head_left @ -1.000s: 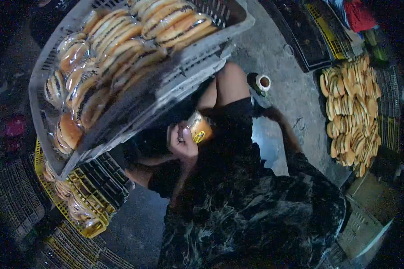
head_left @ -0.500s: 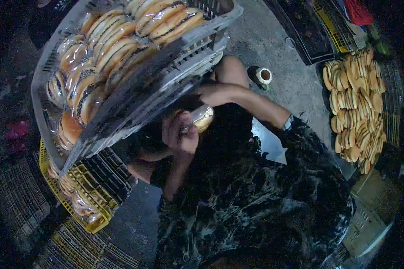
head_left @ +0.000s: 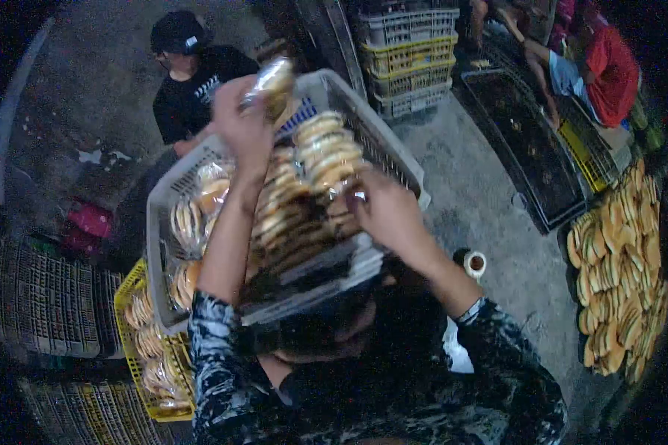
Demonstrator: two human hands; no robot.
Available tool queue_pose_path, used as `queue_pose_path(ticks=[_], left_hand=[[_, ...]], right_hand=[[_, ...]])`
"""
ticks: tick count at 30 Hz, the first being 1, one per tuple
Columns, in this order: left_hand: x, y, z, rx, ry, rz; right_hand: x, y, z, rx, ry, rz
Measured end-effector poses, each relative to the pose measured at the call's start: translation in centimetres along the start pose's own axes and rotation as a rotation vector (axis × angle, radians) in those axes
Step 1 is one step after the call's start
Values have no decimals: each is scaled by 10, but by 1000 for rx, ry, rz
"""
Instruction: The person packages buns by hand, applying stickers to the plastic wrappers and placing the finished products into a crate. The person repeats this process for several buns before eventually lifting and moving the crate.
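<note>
Left hand (head_left: 243,122), fingers curled, grips wrapped bun (head_left: 274,83) above far end of grey crate (head_left: 154,256); right hand (head_left: 392,213), half-curled, at bagged buns (head_left: 328,148) inside, hold unclear. Co-worker's cap patch (head_left: 192,41), shirt print (head_left: 208,90) unreadable.

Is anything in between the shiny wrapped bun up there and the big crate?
Nothing visible is. The wrapped bun in the left hand is by the far end of the crate, where bare wall shows. The packed buns lie nearer the person, and the right hand is off to the right.
</note>
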State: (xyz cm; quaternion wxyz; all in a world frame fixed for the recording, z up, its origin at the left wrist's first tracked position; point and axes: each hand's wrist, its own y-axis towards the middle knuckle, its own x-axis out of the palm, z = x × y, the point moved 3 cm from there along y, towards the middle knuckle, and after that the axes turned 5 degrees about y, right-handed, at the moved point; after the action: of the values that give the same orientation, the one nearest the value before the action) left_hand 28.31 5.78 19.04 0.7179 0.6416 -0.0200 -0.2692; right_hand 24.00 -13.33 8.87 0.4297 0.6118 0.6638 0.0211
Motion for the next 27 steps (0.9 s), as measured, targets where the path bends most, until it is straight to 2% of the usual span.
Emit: queue_pose_path(ticks=[1,2,5,7,8,10,11,12,14,15,17,18,20,21,23,24,26,27], left_hand=[[29,5,-23,143,72,-187],[43,1,-32,136,284,-243],[49,-33,-85,63,428,-384],[41,-62,-126,31,666,-586],[36,-72,-153,35,682,-608],[32,-90,-198,-127,329,-855],[26,-79,-188,-108,224,-728],[23,-59,-169,-116,229,-729],[16,-24,-136,-458,355,-715],[21,-22,-137,-468,359,-724],[37,-10,-136,67,524,-787],[47,-11,-140,53,532,-785],[76,-25,-139,209,871,-960],[84,-31,-136,206,870,-956],[99,-46,-137,159,981,-1228],[100,-52,-139,160,977,-1219],[90,-62,-130,240,811,-852],[84,-58,-118,9,809,-950]], right_hand=[[-7,-3,-8,29,-161,-236],[-13,-4,-13,78,-200,-311],[10,-12,23,62,-146,-201],[17,-19,30,-105,13,-32],[17,-20,27,-157,74,22],[-1,-1,2,45,5,-169],[-3,1,-1,50,49,-118],[1,1,2,49,52,-127],[4,-2,5,-33,119,17],[6,-2,4,-27,123,5],[6,-1,0,54,277,-5],[5,0,-1,77,329,-13],[0,2,-2,29,100,-53],[-1,2,-2,25,97,-54],[-4,1,-2,-2,138,-4],[-5,1,0,-7,130,0],[-4,-2,3,-1,141,-8],[-5,-3,3,3,141,-11]])
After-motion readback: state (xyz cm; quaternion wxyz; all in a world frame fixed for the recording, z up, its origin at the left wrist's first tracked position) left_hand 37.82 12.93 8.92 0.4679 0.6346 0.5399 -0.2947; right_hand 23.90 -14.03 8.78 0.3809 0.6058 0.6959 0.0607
